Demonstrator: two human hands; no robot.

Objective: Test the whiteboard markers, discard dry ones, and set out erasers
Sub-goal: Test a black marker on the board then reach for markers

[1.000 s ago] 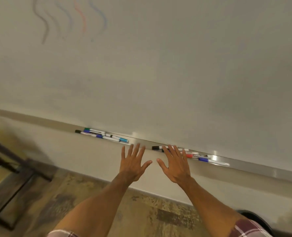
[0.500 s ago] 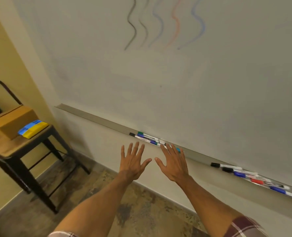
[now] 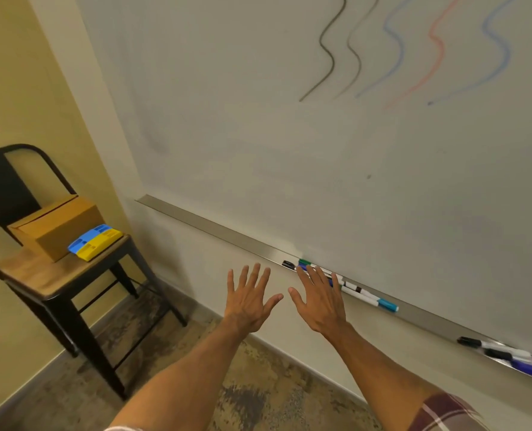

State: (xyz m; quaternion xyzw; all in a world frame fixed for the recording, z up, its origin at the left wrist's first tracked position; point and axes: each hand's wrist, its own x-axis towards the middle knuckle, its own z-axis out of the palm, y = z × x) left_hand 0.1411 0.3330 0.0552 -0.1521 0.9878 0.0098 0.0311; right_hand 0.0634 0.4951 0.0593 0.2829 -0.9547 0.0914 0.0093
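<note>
My left hand (image 3: 248,301) and my right hand (image 3: 320,300) are held out flat, fingers spread, both empty, below the whiteboard (image 3: 289,135). The right hand's fingers partly cover a cluster of markers (image 3: 362,295) lying on the metal tray (image 3: 214,230). A second group of markers (image 3: 507,356) lies further right on the tray. Several wavy test lines (image 3: 398,54) in black, blue and red mark the board. A blue eraser (image 3: 85,239) and a yellow eraser (image 3: 101,244) sit side by side on a chair seat at the left.
A black metal chair (image 3: 56,293) with a wooden seat stands against the yellow wall at the left. A cardboard box (image 3: 56,225) sits on it behind the erasers. Patterned carpet (image 3: 252,393) covers the floor below the board.
The view has swung left, bringing the chair, box and erasers into sight. Both hands stay spread and empty. The right marker group has slid toward the frame's right edge.
</note>
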